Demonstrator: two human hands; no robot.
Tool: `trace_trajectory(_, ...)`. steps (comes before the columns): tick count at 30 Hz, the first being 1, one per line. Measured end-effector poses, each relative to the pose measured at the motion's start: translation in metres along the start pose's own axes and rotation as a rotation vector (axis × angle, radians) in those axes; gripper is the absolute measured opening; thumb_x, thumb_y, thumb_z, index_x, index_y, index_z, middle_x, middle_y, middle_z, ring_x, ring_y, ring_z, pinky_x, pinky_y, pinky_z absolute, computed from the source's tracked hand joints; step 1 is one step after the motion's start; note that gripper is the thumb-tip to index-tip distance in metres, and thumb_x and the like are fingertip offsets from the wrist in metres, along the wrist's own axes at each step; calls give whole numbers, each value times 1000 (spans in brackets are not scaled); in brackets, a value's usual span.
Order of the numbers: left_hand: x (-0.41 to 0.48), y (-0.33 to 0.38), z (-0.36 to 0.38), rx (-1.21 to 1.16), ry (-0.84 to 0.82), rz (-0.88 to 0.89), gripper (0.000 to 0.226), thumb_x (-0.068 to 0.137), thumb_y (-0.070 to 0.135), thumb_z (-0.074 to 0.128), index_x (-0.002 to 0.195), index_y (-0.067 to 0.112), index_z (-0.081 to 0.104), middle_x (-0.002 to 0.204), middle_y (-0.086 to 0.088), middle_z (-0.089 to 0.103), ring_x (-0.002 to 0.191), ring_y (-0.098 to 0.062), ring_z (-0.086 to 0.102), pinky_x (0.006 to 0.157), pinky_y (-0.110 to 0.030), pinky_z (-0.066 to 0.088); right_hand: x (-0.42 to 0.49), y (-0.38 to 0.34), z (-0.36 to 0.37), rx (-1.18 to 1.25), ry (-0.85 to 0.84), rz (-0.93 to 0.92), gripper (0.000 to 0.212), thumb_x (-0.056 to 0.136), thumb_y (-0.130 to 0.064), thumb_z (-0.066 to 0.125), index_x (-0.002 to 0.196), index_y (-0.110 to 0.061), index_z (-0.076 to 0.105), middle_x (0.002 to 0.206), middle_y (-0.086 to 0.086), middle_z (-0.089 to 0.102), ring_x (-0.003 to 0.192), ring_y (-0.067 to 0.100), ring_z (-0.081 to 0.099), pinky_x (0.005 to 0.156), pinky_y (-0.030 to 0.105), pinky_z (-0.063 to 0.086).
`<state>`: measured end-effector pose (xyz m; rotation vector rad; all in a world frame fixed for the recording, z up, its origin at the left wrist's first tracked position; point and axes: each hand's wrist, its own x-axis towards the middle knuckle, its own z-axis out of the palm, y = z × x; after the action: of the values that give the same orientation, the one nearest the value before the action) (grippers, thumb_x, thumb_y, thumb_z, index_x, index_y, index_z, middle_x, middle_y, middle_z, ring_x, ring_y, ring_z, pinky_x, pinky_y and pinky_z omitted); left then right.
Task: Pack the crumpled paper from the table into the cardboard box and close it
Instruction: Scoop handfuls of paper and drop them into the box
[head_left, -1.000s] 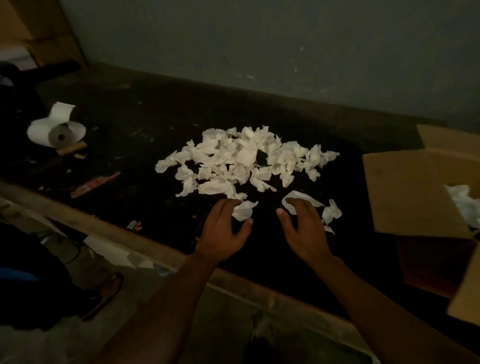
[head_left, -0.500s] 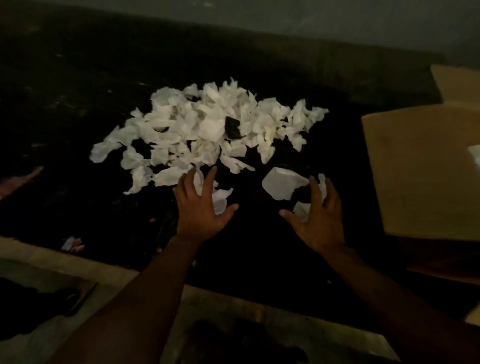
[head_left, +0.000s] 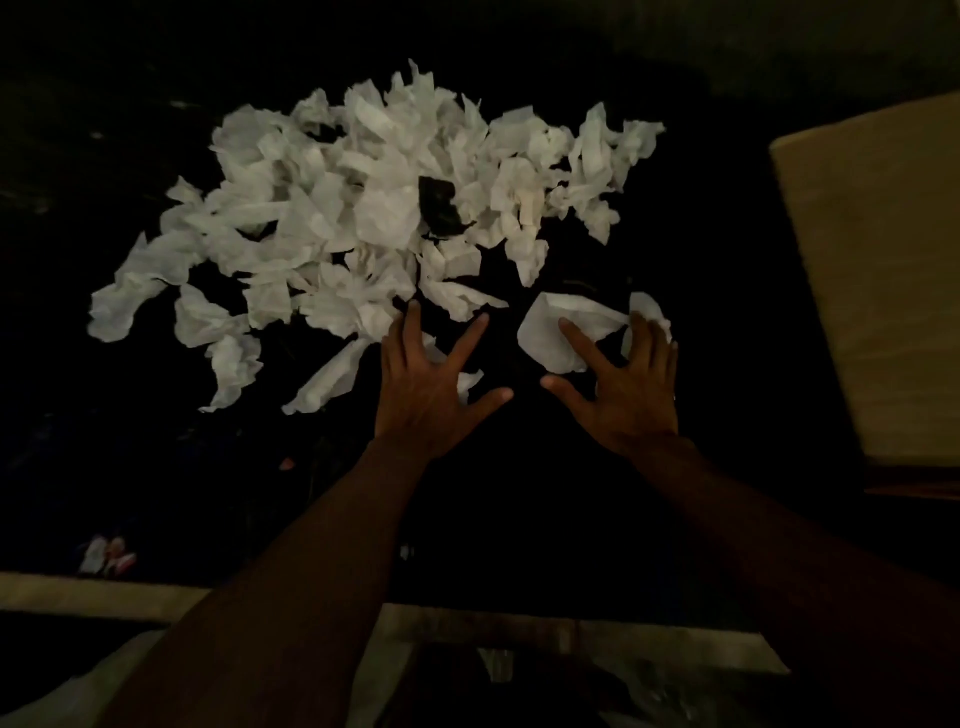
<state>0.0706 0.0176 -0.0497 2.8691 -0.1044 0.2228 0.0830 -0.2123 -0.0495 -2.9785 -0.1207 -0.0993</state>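
A heap of white crumpled paper (head_left: 363, 208) lies spread across the dark table (head_left: 701, 312). My left hand (head_left: 431, 384) hovers with fingers spread at the heap's near edge, over a few scraps. My right hand (head_left: 623, 389) is also spread, its fingertips on a larger loose piece of paper (head_left: 550, 332) that lies apart from the heap. Neither hand grips anything. A flap of the cardboard box (head_left: 878, 270) shows at the right edge; the box's inside is out of view.
A small dark scrap (head_left: 439, 205) sits in the middle of the heap. The table's pale front edge (head_left: 93, 592) runs along the bottom left, with a few small pinkish bits (head_left: 106, 556) near it. The scene is dim.
The view has dropped and closed in on the heap. Both hands have reached forward and spread wider, the right one now touching the loose piece. The paper roll at the left has left the view.
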Motion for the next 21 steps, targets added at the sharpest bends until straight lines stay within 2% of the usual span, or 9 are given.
trace_trajectory(3,10,-2,4,4,9,23,74,78,79,43,142,44,34,150,-24,23,134,-41,27,107,-51,31,6,-2,3,4,65,-37,60,81,-75,43,133,-45,45,138,24,39,128,44,34,106,59,30)
trace_trajectory(6,14,-3,6,14,24,30,65,83,73,43,137,38,45,145,-22,32,131,-38,33,105,-47,34,12,-5,7,87,134,-82,46,85,-61,54,114,-27,62,120,19,50,113,36,45,95,45,42)
trace_trajectory(9,17,-4,6,-50,17,11,53,87,63,48,128,30,54,135,-18,42,123,-34,40,98,-43,40,18,-11,13,218,192,-89,31,85,-44,62,96,-15,59,104,17,53,99,34,49,82,37,44)
trace_trajectory(13,19,-6,9,-131,65,5,31,89,46,56,106,19,62,114,-12,54,104,-29,47,87,-40,41,27,-16,14,232,293,-194,16,82,-25,60,85,-11,52,85,16,56,79,33,52,65,33,39)
trace_trajectory(16,21,-10,14,-160,77,38,21,92,32,53,91,12,59,95,-12,58,87,-31,52,80,-41,43,30,-18,9,167,292,-228,16,72,-22,57,75,-6,58,75,15,57,68,33,55,56,32,40)
trace_trajectory(21,20,-10,13,-186,86,78,25,85,27,52,67,9,54,66,-12,56,64,-33,54,59,-39,44,28,-24,3,215,218,-193,20,69,-24,52,71,-6,57,67,11,59,58,31,57,51,28,43)
